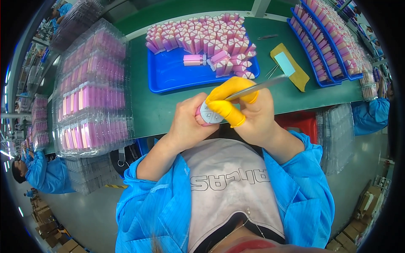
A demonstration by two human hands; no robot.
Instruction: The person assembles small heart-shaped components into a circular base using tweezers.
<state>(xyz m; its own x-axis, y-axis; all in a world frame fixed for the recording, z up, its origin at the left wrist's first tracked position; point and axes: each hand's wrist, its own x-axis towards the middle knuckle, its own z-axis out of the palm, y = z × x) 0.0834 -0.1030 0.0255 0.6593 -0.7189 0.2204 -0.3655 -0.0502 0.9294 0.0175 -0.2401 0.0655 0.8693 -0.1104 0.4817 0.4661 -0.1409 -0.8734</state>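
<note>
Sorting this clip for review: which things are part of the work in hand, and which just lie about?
In hand:
left hand holding pink tube
right hand with tweezers
blue tray of pink boxes

Lying about:
stacked clear packs
yellow pad
spare tweezers

We log: left hand (185, 122) gripping a small pink tube (206, 114) near the blue tray (168, 74); right hand (249, 111), yellow finger cots, holding tweezers (257, 87) at the tube's white end. Clear packs (90, 92) left of the tray.
</note>
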